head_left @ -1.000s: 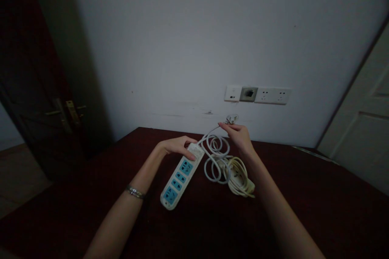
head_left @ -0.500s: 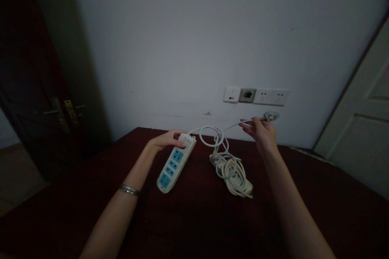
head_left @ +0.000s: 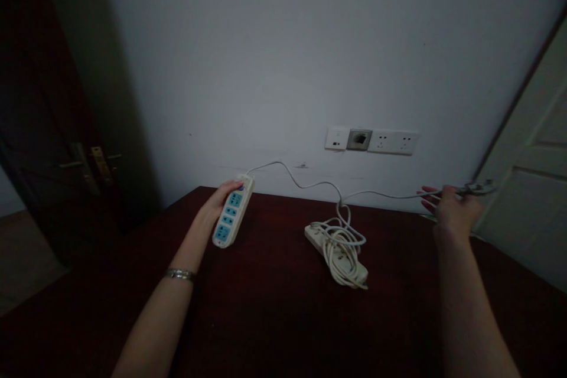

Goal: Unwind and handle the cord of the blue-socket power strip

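Observation:
My left hand [head_left: 220, 196] grips the upper end of a white power strip [head_left: 230, 215] with blue sockets, tilted above the table. At the right, my right hand [head_left: 454, 208] is closed on a plug [head_left: 481, 188] and the start of its cord. A white cord [head_left: 319, 184] runs from the strip, dips in the middle and stretches on to my right hand. Below that dip, a second white power strip [head_left: 315, 237] lies on the table, partly covered by a coiled cord [head_left: 343, 257]. Loops of cord tangle on top of it.
The dark red table [head_left: 274, 319] meets a pale wall [head_left: 248, 59]. Wall sockets [head_left: 392, 143] sit above the table's back edge, right of middle. A dark door [head_left: 48, 130] stands at the left, a white panelled door [head_left: 531, 189] at the right.
Both hands have moved apart: the left hand with its strip leftward and up, the right hand with the plug far to the right. The cord's loops have drawn out longer.

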A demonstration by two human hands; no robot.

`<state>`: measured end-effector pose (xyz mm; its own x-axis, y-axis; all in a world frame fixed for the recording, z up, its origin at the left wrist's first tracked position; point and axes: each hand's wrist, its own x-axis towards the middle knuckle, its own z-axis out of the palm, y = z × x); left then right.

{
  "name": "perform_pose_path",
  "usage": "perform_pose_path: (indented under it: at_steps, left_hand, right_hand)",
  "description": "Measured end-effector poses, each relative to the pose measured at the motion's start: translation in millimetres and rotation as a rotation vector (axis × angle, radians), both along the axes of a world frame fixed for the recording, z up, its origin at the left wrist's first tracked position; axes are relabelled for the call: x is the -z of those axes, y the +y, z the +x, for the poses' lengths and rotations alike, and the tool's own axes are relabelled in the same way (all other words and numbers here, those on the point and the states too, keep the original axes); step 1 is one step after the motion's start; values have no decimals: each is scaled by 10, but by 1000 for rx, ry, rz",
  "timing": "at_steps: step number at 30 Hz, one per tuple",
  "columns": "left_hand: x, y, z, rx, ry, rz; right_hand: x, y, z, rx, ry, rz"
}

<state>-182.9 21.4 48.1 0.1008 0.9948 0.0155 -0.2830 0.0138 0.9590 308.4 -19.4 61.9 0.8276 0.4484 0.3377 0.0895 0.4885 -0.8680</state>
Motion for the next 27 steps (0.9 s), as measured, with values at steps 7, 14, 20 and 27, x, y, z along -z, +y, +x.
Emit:
perform_pose_path:
  at_steps: [7,14,20,27]
  left_hand:
    - [173,74,129,56,318,-20]
    - [391,182,246,163,543,-67]
    - [572,227,424,226,628,-138]
    - [762,238,559,240,699,-166]
  right_hand:
    - [-60,-106,141,86,-33,50]
    - [-180,-187,44,76,-94,93]
    - [-195,-182,-47,39,-165,108]
    - [-193,-179,-88,28,-155,96]
